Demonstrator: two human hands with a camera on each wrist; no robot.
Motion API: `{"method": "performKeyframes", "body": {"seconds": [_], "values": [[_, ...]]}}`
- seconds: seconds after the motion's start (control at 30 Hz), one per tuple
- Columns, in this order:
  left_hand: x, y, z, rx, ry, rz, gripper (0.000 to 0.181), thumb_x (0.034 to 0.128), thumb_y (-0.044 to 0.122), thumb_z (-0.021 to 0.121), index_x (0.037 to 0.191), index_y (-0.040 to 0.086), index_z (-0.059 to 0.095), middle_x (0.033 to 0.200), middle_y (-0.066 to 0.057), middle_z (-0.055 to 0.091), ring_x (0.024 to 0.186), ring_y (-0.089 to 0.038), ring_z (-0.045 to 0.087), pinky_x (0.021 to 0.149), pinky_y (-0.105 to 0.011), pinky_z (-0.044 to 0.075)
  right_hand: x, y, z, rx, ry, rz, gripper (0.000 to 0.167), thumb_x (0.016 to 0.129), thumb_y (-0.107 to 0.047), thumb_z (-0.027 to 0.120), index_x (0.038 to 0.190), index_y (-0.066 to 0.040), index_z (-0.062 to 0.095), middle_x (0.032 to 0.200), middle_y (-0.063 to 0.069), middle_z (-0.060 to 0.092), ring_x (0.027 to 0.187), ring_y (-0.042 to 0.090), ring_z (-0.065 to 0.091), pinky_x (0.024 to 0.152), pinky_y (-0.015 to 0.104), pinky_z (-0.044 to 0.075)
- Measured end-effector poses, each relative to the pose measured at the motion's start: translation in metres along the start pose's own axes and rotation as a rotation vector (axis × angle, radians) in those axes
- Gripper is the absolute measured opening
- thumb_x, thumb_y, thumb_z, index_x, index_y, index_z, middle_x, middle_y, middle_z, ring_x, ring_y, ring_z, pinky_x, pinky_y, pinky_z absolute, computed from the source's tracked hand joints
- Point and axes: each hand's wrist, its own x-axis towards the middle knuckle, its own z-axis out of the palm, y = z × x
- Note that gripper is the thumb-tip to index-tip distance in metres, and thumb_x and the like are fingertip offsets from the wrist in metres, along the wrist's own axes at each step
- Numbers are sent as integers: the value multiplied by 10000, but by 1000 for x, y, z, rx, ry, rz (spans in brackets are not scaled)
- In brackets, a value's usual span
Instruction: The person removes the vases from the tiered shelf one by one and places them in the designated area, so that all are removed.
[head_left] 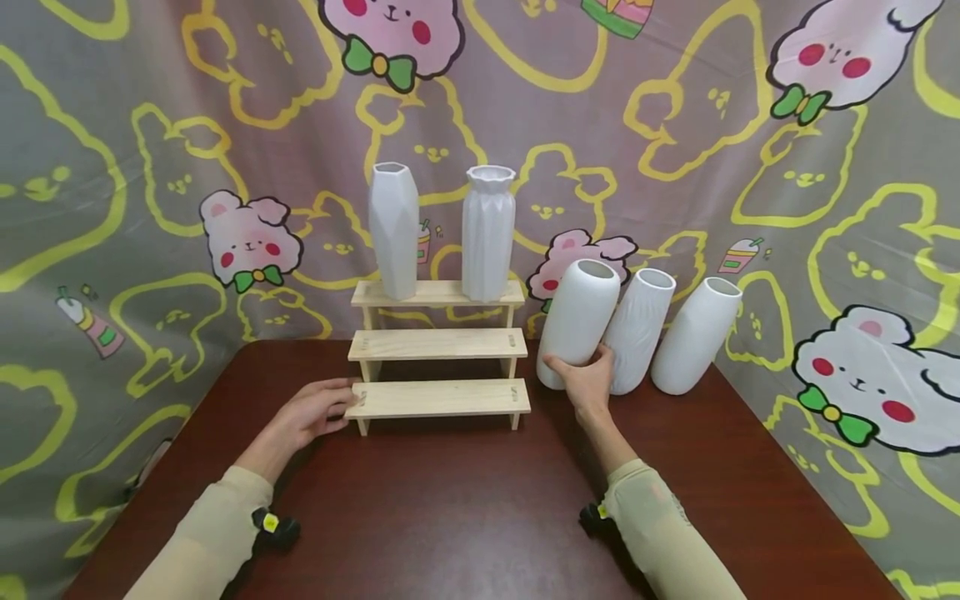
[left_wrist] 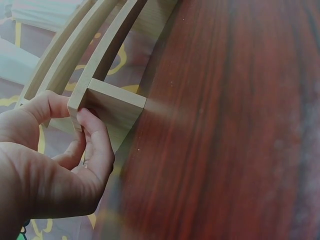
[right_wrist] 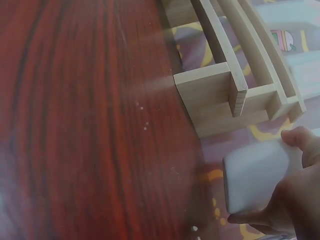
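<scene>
A three-step wooden display stand (head_left: 442,398) stands at the back of the table. My left hand (head_left: 321,408) pinches the left end of its lowest step; the left wrist view shows the thumb and a curled finger (left_wrist: 97,140) at that board's end. To the right of the stand, my right hand (head_left: 588,385) grips a smooth white vase (head_left: 581,304) low on its body, thumb on one side and fingers on the other. The vase's lower end (right_wrist: 257,175) shows in the right wrist view; whether it touches the table I cannot tell.
On the top step stand a faceted white vase (head_left: 393,237) and a fluted white vase (head_left: 489,237). Right of the gripped vase are a textured white vase (head_left: 637,333) and a plain white vase (head_left: 697,337). A patterned curtain (head_left: 300,167) hangs behind the dark red table (head_left: 450,517).
</scene>
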Motion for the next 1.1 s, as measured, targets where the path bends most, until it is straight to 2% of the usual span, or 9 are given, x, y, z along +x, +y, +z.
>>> {"method": "performKeyframes", "body": {"seconds": [0.17,0.37,0.57,0.87,1.1], "values": [[-1,-1,0,-13,-6,6,673,972,139,669,1537,-45,352,1209,-89,629,967,-134,661,827,-347,532,-1,4,0,-31,3,-11,923,662,-116,956,1369,42,383,1298,188,489,1153,316,512,1006,423,413],[-5,-3,-4,-14,2,-2,631,990,144,655,1523,-49,378,1099,-23,665,938,-118,663,810,-344,532,-5,8,2,-63,-33,-4,931,658,-142,966,1367,39,391,1299,187,495,1151,314,519,988,424,426],[-1,-2,-3,-18,-14,12,647,979,146,682,1522,-46,387,1160,-57,649,958,-132,668,842,-368,531,-4,11,1,-59,-20,-9,926,647,-126,969,1354,46,396,1278,194,498,1135,328,522,982,438,429],[0,-1,1,0,3,9,716,959,139,686,1549,-49,326,1353,-175,551,986,-136,656,819,-343,537,-4,16,0,-99,-13,-41,944,654,-163,961,1370,40,380,1309,208,477,1169,347,504,1001,461,408],[-2,0,2,28,2,26,721,966,151,678,1547,-66,311,1367,-189,539,991,-135,647,829,-347,537,-7,21,2,-134,-32,-72,958,677,-207,953,1387,19,351,1323,217,474,1196,354,493,1023,471,388]]}}
